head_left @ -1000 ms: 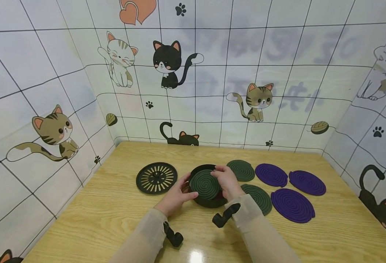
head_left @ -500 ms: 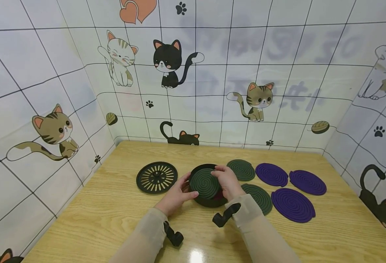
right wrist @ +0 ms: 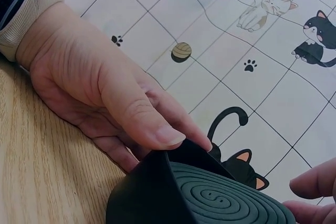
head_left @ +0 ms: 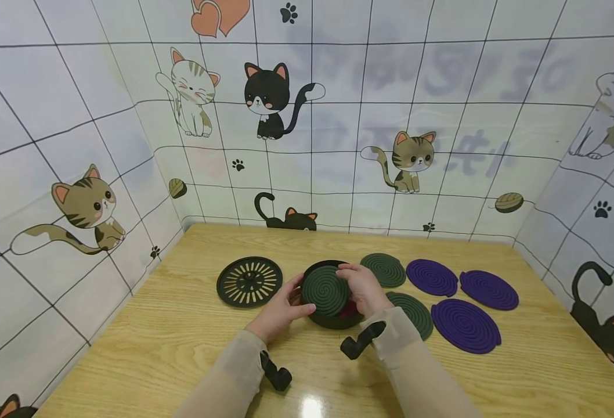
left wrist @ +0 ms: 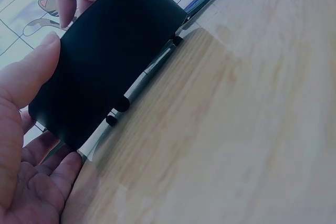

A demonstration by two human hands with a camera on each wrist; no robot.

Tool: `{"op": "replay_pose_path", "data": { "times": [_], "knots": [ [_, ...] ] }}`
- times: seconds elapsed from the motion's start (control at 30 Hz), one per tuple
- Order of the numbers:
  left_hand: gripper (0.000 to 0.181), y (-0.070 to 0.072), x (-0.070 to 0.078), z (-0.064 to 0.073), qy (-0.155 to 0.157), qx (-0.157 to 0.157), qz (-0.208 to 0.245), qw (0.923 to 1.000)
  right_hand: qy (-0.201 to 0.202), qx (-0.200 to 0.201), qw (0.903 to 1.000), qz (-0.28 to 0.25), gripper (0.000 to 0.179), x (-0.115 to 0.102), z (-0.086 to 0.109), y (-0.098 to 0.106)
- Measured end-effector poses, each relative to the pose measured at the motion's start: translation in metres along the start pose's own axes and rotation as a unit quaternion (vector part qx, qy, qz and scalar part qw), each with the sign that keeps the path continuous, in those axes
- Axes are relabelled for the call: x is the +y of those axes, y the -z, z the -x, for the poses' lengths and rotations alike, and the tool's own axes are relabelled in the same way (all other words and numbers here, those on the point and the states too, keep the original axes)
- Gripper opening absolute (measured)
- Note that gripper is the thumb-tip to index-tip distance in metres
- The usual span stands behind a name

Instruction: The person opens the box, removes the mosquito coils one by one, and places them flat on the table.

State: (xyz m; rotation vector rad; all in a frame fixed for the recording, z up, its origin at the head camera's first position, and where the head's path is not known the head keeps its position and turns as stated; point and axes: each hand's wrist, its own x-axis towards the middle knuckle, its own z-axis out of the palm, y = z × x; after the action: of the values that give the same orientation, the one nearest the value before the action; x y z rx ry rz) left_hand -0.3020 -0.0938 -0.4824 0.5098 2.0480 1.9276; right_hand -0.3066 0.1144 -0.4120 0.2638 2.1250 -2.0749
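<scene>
In the head view, 1 black tin (head_left: pixel 333 323) is gripped by the left hand (head_left: pixel 284 309) and the right hand (head_left: pixel 365 287), apparently to be kept steady; inside, 1 green coil (head_left: pixel 325 290) is tilted over a dark red patch (head_left: pixel 349 310). On the tabletop (head_left: pixel 171 348), 2 loose coils (head_left: pixel 383 270), also green, 3 purple coils (head_left: pixel 466 325) and 1 slotted lid (head_left: pixel 249 282) are laid flat, seemingly for easy reach. In the left wrist view, the black tin's wall is spanned. In the right wrist view, its rim is pinched.

Faint, blurred lettering (head_left: pixel 474 146) on the wall (head_left: pixel 338 75) cannot be read
</scene>
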Motion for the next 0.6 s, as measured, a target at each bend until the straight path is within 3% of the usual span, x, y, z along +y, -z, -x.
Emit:
{"op": "replay_pose_path", "data": {
  "times": [0.27,0.6],
  "knots": [
    [0.092,-0.0005,0.0003,0.0010,0.005,0.001,-0.002,1.0000,-0.010,0.001,0.9999,0.003,0.038,-0.0007,-0.0002,-0.0005],
    [0.090,0.0000,0.0006,-0.0001,0.005,0.004,-0.009,0.9999,0.012,0.003,0.9998,0.015,0.039,0.0013,0.0019,-0.0013]
  ]
}}
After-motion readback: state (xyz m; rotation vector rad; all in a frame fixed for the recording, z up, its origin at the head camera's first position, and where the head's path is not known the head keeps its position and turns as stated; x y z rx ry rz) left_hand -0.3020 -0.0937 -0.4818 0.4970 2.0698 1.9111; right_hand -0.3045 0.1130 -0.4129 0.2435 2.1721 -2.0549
